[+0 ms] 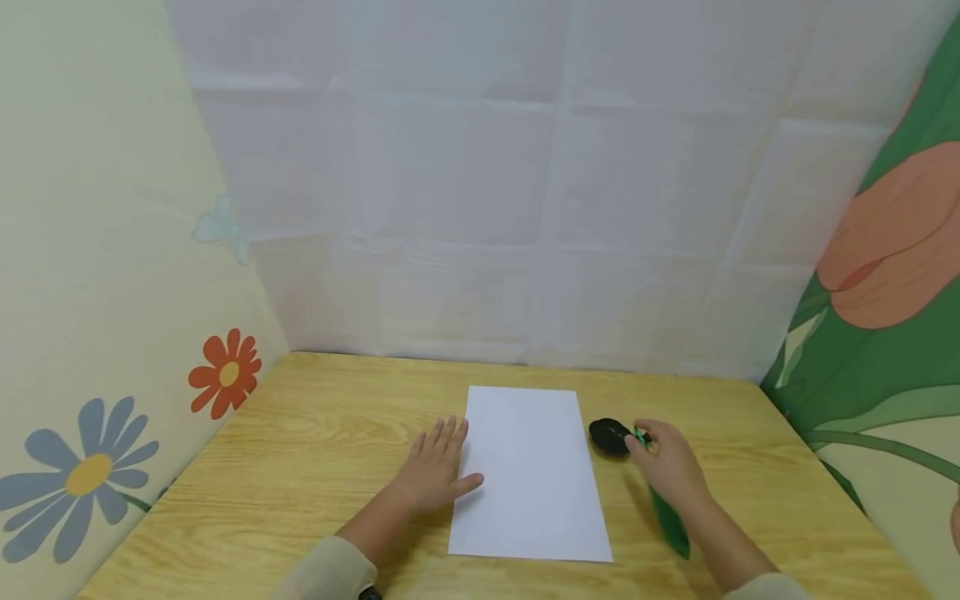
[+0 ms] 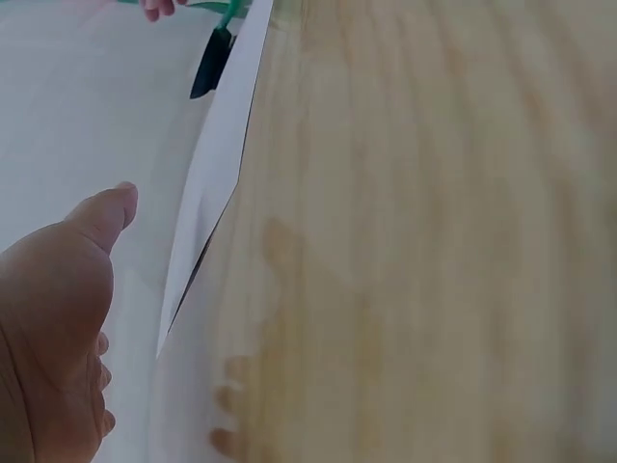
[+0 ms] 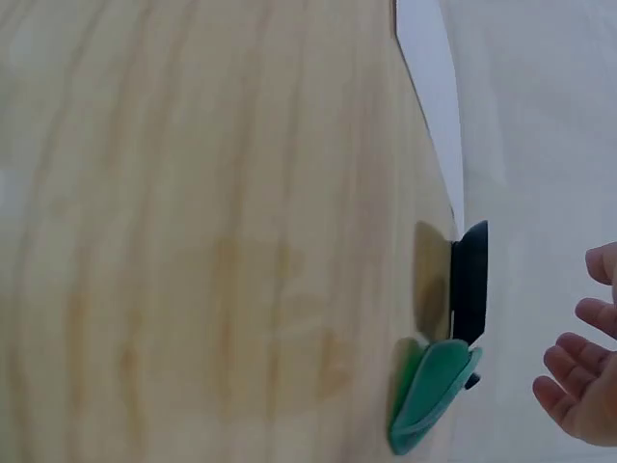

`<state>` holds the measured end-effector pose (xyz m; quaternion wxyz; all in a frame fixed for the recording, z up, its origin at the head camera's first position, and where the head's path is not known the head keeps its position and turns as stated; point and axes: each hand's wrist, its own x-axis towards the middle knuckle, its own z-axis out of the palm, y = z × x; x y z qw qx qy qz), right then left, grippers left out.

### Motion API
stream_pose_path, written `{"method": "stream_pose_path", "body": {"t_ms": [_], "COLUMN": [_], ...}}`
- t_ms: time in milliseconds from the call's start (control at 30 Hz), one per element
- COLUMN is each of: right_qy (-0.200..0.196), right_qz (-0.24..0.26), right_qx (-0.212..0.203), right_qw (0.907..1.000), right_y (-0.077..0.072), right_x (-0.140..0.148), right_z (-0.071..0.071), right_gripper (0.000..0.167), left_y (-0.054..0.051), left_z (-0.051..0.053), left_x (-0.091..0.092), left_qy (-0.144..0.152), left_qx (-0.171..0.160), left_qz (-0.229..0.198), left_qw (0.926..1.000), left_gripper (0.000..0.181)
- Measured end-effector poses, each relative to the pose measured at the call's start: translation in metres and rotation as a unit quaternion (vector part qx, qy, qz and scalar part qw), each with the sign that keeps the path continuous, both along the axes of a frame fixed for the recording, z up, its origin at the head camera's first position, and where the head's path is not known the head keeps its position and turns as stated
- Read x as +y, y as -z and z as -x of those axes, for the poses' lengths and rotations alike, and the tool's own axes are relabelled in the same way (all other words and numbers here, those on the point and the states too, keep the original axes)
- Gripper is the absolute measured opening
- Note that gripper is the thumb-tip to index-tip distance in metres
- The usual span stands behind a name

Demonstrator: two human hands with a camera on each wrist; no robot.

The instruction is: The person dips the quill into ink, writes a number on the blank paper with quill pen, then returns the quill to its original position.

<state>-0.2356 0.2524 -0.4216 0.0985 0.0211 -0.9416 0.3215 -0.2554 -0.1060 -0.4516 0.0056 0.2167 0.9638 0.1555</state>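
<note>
A white sheet of paper (image 1: 528, 483) lies on the wooden table. Beside its left edge is my left hand (image 1: 431, 477), fingers straight and thumb reaching over the sheet; the left wrist view shows this hand (image 2: 58, 309) holding nothing, its shadow on the table. Right of the sheet lies a tool with a dark, rounded head (image 1: 609, 437) and a green handle (image 1: 671, 527). My right hand (image 1: 672, 468) is over the handle in the head view. In the right wrist view the loosely bent fingers of this hand (image 3: 590, 362) stand apart from the green part (image 3: 436, 391).
The wood-grain table (image 1: 337, 442) reaches back to a creased white cloth (image 1: 450, 183). A cream cloth with flowers (image 1: 90, 475) hangs at the left, a green one with a pink flower (image 1: 892, 242) at the right.
</note>
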Motion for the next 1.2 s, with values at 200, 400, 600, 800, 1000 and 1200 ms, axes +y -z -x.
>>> {"method": "stream_pose_path", "body": {"t_ms": [200, 400, 600, 800, 1000, 1200], "right_qy": [0.006, 0.024, 0.036, 0.039, 0.042, 0.049], "right_qz": [0.023, 0.045, 0.067, 0.079, 0.075, 0.081], "right_qx": [-0.031, -0.056, -0.081, -0.092, -0.082, -0.092], "right_qw": [0.9992, 0.9971, 0.9937, 0.9918, 0.9929, 0.9912], "right_y": [0.007, 0.014, 0.020, 0.026, 0.030, 0.036], "right_x": [0.008, 0.020, 0.027, 0.031, 0.035, 0.036], "right_z": [0.001, 0.003, 0.005, 0.007, 0.010, 0.012], "right_gripper": [0.046, 0.048, 0.051, 0.051, 0.051, 0.050], "left_y": [0.004, 0.009, 0.018, 0.026, 0.028, 0.029], "left_z": [-0.007, -0.011, -0.015, -0.017, -0.017, -0.018], "left_x": [-0.003, -0.001, -0.002, -0.005, -0.005, -0.004], "left_qy": [0.023, 0.037, 0.062, 0.066, 0.064, 0.065], "left_qx": [-0.021, -0.034, -0.059, -0.046, -0.034, -0.031], "left_qz": [-0.027, -0.036, -0.063, -0.045, -0.047, -0.048], "left_qw": [0.9991, 0.9981, 0.9943, 0.9957, 0.9963, 0.9962], "left_gripper": [0.087, 0.091, 0.093, 0.095, 0.094, 0.094]}}
